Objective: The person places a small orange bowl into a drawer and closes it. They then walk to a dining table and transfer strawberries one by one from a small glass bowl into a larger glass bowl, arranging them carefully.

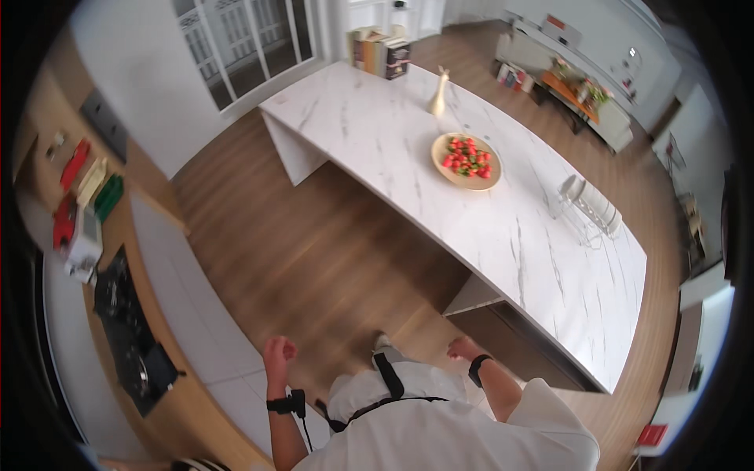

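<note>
Basically, the marble island (400, 177) is running diagonally ahead and to the right of the wearer, white top with grey veining; the right hand (463, 348) is hanging just off the island's near long edge, fingers loosely bending, gripping nothing visible; a black wristband (478, 369) is circling that wrist; the left hand (280, 350) is hanging well apart from the island, on the side facing the wooden counter (161, 310); its fingers are curling inward, but I cannot tell whether they are clenching fully; a black band with a small box (289, 403) is sitting on that wrist, a cable trailing down from it.

On the island: a round tan bowl (468, 184) is resting around the middle, holding red fruit (467, 157) with green tops; a gold vase (438, 96) is standing past it, near the island's far long edge; books (380, 52) are standing in a row at the island's far left end; a wire rack (593, 228) is holding white plates (591, 202) toward the island's right end.

Around the island: brown wood flooring (290, 251) is running up to its base and across to the counter; a black hob (129, 330) is lying on that counter, opposite the island; a green item (108, 198) is standing farther along; beyond the island's far edge, an orange-brown bench (569, 94) is carrying flowers.
</note>
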Demonstrator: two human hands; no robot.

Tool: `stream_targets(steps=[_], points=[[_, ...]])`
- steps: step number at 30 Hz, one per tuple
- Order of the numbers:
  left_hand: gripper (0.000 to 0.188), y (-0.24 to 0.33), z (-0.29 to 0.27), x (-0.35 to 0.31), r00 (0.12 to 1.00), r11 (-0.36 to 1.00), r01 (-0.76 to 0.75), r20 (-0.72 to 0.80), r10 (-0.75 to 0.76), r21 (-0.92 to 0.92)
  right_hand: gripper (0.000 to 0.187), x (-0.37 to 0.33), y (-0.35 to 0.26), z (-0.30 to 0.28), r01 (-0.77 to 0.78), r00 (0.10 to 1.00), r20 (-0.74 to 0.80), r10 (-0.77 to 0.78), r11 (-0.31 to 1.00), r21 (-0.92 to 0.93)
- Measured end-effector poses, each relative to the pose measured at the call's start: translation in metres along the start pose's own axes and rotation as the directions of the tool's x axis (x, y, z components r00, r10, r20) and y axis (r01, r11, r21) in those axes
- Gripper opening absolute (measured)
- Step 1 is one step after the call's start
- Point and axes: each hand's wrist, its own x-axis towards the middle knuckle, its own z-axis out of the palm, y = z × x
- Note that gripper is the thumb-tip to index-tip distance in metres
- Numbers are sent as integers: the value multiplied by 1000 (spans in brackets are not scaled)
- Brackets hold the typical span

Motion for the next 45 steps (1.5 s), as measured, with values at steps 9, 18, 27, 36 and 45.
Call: stream_targets(steps=[9, 18, 27, 36, 45], points=[[29, 4, 132, 166, 753, 712, -242, 590, -290, 659, 22, 39, -146, -150, 26, 932, -201, 303, 494, 869], [32, 66, 307, 313, 519, 689, -405, 771, -368, 601, 24, 99, -165, -256, 112, 842, -276, 463, 351, 930], [28, 83, 539, 378, 467, 869, -16, 772, -431, 495, 24, 100, -162, -342, 258, 799, -312, 514, 176, 950], [24, 56, 624, 389, 508, 843, -17, 731, -455, 537, 29, 180, -156, -441, 269, 847, -299, 440, 131, 954], [40, 105, 659, 480, 360, 771, -255, 797, -485, 584, 25, 239, -161, -423, 449, 465, -401, 790, 180, 875]])
